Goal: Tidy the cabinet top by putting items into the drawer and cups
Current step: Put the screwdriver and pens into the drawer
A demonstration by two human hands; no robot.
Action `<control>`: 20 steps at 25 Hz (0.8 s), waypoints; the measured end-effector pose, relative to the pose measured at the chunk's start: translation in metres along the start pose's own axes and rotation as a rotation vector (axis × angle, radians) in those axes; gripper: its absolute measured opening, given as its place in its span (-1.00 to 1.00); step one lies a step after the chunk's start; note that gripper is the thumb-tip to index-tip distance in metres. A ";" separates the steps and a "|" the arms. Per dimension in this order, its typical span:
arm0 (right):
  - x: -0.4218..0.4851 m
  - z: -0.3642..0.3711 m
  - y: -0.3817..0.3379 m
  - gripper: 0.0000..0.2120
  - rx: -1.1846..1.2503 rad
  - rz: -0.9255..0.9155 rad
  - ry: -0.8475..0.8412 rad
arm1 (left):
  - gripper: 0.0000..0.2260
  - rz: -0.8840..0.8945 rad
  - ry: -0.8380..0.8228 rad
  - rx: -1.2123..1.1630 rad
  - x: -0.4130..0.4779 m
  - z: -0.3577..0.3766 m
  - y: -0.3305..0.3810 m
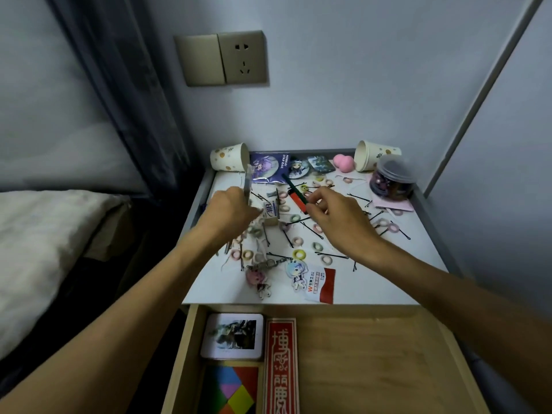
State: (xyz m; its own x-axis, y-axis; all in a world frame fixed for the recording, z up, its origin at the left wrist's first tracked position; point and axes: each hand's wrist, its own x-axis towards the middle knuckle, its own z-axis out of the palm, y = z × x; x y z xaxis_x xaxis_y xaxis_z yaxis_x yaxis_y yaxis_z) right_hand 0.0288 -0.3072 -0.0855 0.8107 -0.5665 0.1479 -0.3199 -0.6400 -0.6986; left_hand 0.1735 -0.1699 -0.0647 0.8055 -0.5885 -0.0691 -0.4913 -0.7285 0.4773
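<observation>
Green pencil [294, 191] lies slantwise on the bench [388, 282], close alongside a red marker [297, 203]. Right grip [337, 222] reaches in with its fingers curled at the pencil's near end. Blur hides the contact, so I cannot tell whether it has pinched the pencil yet.

Left grip [230, 210], across a small box [270, 213] from the right one, is clenched round a clear pen [247, 183] held upright. It is probably gathering long things in one fist for a cup. The box's blue logo is unreadable.

Beyond the left grip, a paper cup [228, 158] lies on its side. Beyond and outward of the right grip, a second cup [376, 155] is also tipped over, beside a clear tub [392, 180] of hair bits. I judge both cups need righting first. Between them a purple card [270, 167] reads "HONKAI STAR RAIL".

Hair ties [298, 254] and bobby pins [334, 254] are scattered around and under both grips. Nearer the person are keychains [294, 271] and a leaflet [321, 283] with an orange "W"; its small print is illegible.

Drawer [373, 354] is open beneath the forearms. It holds a red box [280, 369] with seal-style Chinese characters; much of its floor is bare, handy for flat items.
</observation>
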 end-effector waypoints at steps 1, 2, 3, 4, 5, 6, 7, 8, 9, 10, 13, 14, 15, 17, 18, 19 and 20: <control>-0.006 0.002 -0.006 -0.86 0.042 -0.002 -0.012 | -0.85 -0.047 -0.031 -0.171 -0.011 -0.007 -0.005; -0.012 0.004 -0.014 -0.86 0.085 -0.006 -0.025 | -0.84 -0.098 -0.067 -0.364 -0.024 -0.013 -0.009; -0.017 0.007 -0.022 -0.87 0.121 -0.012 -0.040 | -0.83 -0.150 -0.103 -0.546 -0.038 -0.018 -0.014; -0.024 0.011 -0.032 -0.88 0.150 -0.022 -0.057 | -0.83 -0.197 -0.127 -0.697 -0.054 -0.022 -0.021; -0.031 0.015 -0.042 -0.89 0.180 -0.034 -0.074 | -0.84 -0.234 -0.130 -0.811 -0.068 -0.024 -0.027; -0.038 0.020 -0.051 -0.89 0.214 -0.046 -0.091 | -0.84 -0.262 -0.114 -0.899 -0.080 -0.025 -0.031; -0.044 0.025 -0.060 -0.89 0.251 -0.062 -0.113 | -0.84 -0.278 -0.084 -0.978 -0.089 -0.026 -0.036; -0.050 0.032 -0.070 -0.90 0.280 -0.078 -0.135 | -0.85 -0.283 -0.054 -1.066 -0.095 -0.026 -0.041; -0.054 0.040 -0.080 -0.90 0.299 -0.092 -0.147 | -0.85 -0.281 -0.026 -1.169 -0.099 -0.026 -0.046; -0.057 0.049 -0.089 -0.90 0.309 -0.094 -0.150 | -0.85 -0.278 -0.002 -1.277 -0.101 -0.027 -0.051; -0.056 0.071 -0.111 -0.88 0.426 -0.026 -0.186 | -0.88 -0.307 0.059 -1.485 -0.102 -0.032 -0.061; -0.053 0.076 -0.116 -0.87 0.489 0.001 -0.204 | -0.88 -0.323 0.075 -1.513 -0.102 -0.035 -0.063; -0.051 0.081 -0.121 -0.86 0.529 0.013 -0.218 | -0.86 -0.340 0.089 -1.527 -0.102 -0.037 -0.066; -0.047 0.092 -0.132 -0.84 0.551 -0.017 -0.255 | -0.81 -0.377 0.126 -1.527 -0.100 -0.044 -0.074; -0.046 0.097 -0.136 -0.83 0.548 -0.048 -0.285 | -0.81 -0.399 0.145 -1.519 -0.099 -0.047 -0.078; -0.046 0.100 -0.140 -0.81 0.546 -0.073 -0.316 | -0.81 -0.416 0.162 -1.516 -0.097 -0.050 -0.081; -0.044 0.101 -0.144 -0.79 0.542 -0.089 -0.338 | -0.80 -0.422 0.185 -1.525 -0.096 -0.052 -0.084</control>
State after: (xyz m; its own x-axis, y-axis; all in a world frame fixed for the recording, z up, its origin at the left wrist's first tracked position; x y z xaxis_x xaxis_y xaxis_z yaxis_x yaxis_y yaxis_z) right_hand 0.0887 -0.1380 -0.0620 0.9606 -0.2724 0.0548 -0.0230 -0.2744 -0.9613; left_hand 0.1549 -0.0341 -0.0531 0.8749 -0.3128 -0.3696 0.4539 0.2638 0.8511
